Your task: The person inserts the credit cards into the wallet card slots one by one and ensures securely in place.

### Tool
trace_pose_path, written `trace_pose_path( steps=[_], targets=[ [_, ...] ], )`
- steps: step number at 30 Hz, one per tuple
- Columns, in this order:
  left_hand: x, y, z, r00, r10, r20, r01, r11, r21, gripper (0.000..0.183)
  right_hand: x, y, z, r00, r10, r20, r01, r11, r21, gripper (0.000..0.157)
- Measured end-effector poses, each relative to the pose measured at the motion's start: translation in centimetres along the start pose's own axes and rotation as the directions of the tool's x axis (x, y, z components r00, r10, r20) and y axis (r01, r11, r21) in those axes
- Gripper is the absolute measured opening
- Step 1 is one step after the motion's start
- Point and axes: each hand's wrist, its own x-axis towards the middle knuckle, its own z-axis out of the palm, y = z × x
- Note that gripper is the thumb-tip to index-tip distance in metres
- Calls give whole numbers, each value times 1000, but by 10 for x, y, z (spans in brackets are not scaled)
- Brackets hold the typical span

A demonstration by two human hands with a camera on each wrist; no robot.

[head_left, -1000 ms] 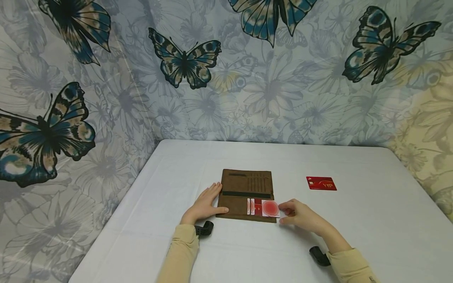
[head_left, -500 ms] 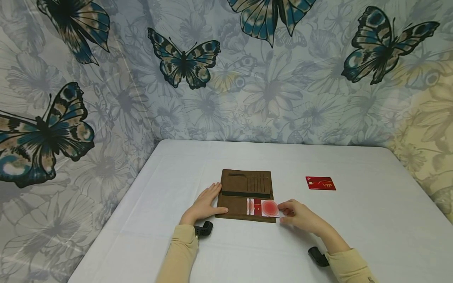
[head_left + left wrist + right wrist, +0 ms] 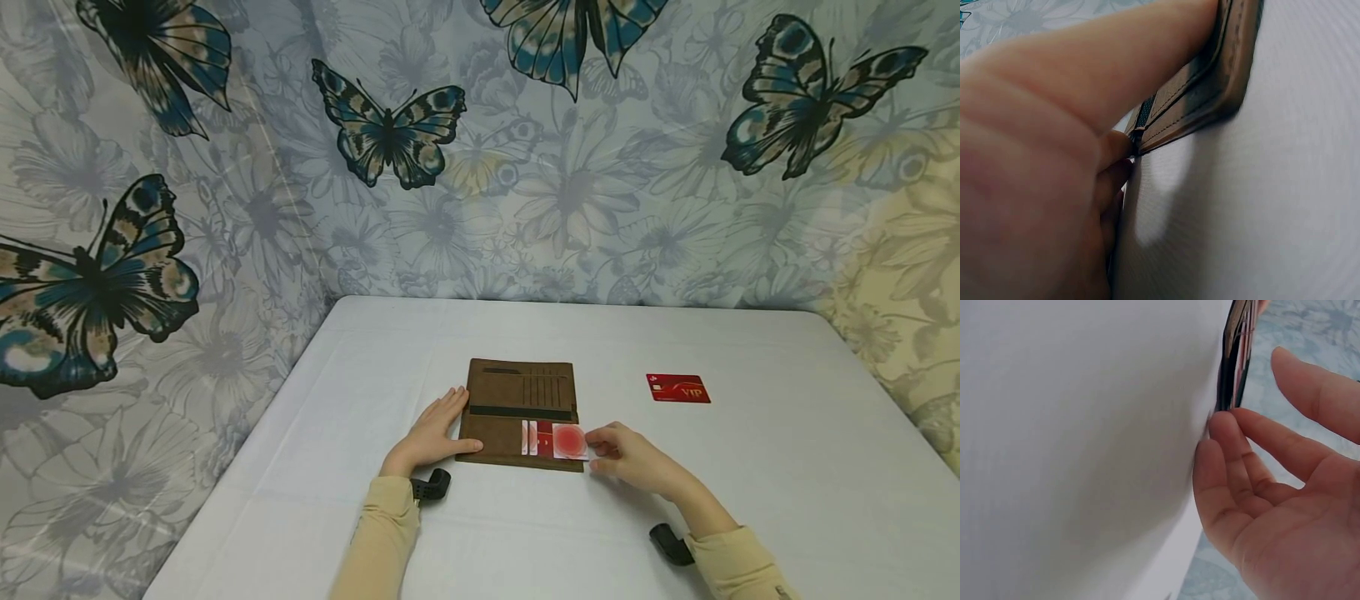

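A brown wallet [image 3: 487, 433] lies spread out on the table, its far half showing a row of card slots. Several red and white cards sit in the near half, the outermost a white card with a red circle [image 3: 570, 442] at the wallet's right edge. My left hand [image 3: 431, 433] rests at the wallet's left side, thumb over the near half and fingers along the edge. My right hand [image 3: 637, 457] touches the right edge of that card with its fingertips. In the right wrist view the thumb [image 3: 1316, 394] stands apart from the fingers, away from the wallet [image 3: 1234, 356].
A red VIP card [image 3: 678, 388] lies by itself on the white table [image 3: 375, 333], right of the wallet. Black wrist cameras [image 3: 671, 545] sit below both hands. A butterfly-patterned cloth wall [image 3: 570, 208] rises behind the table.
My right hand has shifted slightly left, and the card with the red circle has slid a little farther into the wallet. The left hand keeps its place on the wallet.
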Motion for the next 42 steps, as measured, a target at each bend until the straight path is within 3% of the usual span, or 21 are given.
trace_pose_path(
  steps=[22, 42],
  targets=[
    [-1, 1, -1, 1000, 1, 4, -1, 1000, -5, 94, 2, -9, 4, 1000, 7, -6, -7, 1000, -3, 36],
    [-1, 0, 0, 1000, 2, -5, -2, 1000, -2, 95, 4, -12, 5, 999, -37, 23, 36, 999, 22, 43]
  ],
)
